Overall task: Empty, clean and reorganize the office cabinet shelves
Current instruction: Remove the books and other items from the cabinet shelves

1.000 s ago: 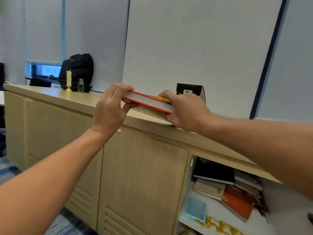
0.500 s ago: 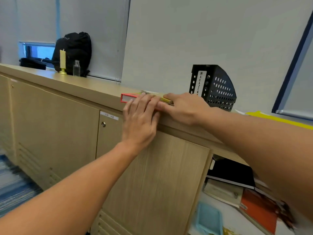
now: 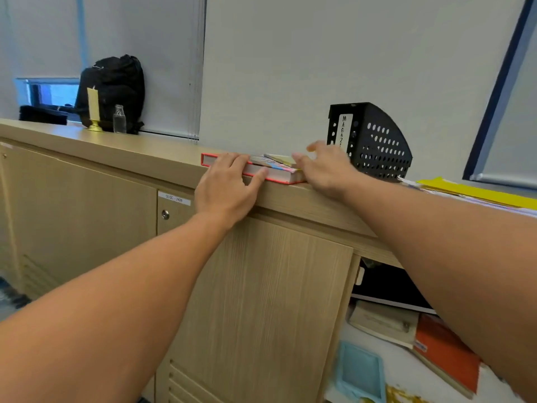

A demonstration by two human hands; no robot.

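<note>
While both hands [image 3: 226, 184] [image 3: 325, 170] rest flat-fingered, the red-edged book [image 3: 286, 176] lies flat under smaller booklets [image 3: 276, 162].

Both bare forearms extend from the near edge toward the far centre. Left hand [image 3: 228, 186]: palm down, fingers straight and together, thumb spread to the right. Right hand [image 3: 324, 167]: fingers loosely extended leftward, slightly blurred, wrist to the right.
</note>
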